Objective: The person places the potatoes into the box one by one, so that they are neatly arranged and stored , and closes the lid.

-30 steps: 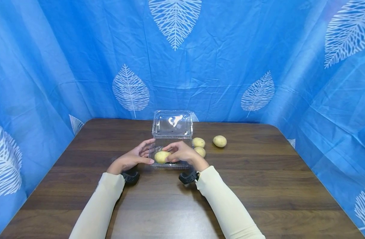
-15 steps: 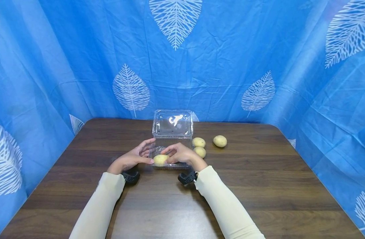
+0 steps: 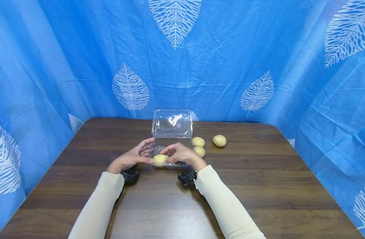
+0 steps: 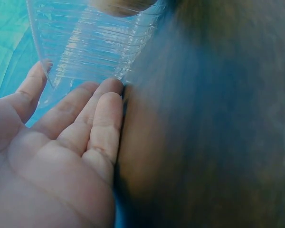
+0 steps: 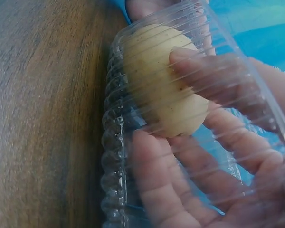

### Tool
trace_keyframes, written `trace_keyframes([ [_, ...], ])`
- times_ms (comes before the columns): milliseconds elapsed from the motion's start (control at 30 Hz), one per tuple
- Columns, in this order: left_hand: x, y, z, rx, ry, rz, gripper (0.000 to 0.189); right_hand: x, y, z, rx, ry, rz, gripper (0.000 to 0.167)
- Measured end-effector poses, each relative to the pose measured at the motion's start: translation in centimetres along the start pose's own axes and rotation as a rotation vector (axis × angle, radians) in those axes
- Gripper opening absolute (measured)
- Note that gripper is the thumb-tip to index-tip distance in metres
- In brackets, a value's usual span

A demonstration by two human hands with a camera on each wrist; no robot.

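Observation:
A clear plastic clamshell container [image 3: 185,165] stands on the table with its lid [image 3: 171,124] raised at the back. My right hand [image 3: 182,155] reaches down into the base and holds a potato [image 3: 159,159] near the front left corner. Through the ribbed wall in the right wrist view, the thumb presses the potato [image 5: 156,76] from one side, with fingers around its end. My left hand [image 3: 130,159] touches the container's left side; in the left wrist view its fingers [image 4: 107,114] lie nearly straight against the wall, thumb at the rim.
Two potatoes [image 3: 198,142] lie against the container's right side, one behind the other. Another potato [image 3: 219,140] sits farther right. A blue curtain [image 3: 200,66] with white leaf prints hangs behind the brown wooden table [image 3: 260,186].
My right hand has lowered the potato into the container's base and slightly left over the first half second. Since then it has barely moved. The left hand has kept its place.

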State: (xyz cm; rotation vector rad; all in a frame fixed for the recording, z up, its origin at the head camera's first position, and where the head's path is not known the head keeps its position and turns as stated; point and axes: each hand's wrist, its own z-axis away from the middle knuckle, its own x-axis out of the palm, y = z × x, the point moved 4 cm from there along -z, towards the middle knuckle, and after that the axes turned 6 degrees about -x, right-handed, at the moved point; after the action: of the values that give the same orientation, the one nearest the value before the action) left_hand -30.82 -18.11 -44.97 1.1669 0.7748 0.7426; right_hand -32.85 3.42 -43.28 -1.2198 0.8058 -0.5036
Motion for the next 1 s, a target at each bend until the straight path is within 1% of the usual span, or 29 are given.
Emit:
trace_keyframes([
  [167, 0.0, 0.0, 0.0, -0.003, 0.003, 0.002, 0.104, -0.1, -0.1, 0.1, -0.001, -0.007, 0.015, 0.046],
  [333, 0.0, -0.1, -0.1, -0.008, 0.004, 0.001, 0.104, -0.2, -0.3, 0.1, -0.023, -0.009, 0.024, 0.044],
  [600, 0.0, -0.2, -0.2, -0.02, 0.007, -0.011, 0.103, -0.7, -1.4, 0.5, -0.136, 0.045, 0.07, 0.041],
  [767, 0.0, -0.3, -0.2, -0.031, 0.011, -0.013, 0.103, -0.8, -1.8, 0.7, -0.176, 0.034, 0.1, 0.04],
  [900, 0.0, -0.2, -0.1, -0.024, 0.008, -0.002, 0.103, -1.0, -2.0, 1.0, -0.194, 0.029, 0.138, 0.04],
  [1000, 0.1, -0.2, -0.1, -0.014, 0.008, 0.002, 0.103, -1.1, -2.0, 1.3, -0.221, 0.031, 0.141, 0.04],
])
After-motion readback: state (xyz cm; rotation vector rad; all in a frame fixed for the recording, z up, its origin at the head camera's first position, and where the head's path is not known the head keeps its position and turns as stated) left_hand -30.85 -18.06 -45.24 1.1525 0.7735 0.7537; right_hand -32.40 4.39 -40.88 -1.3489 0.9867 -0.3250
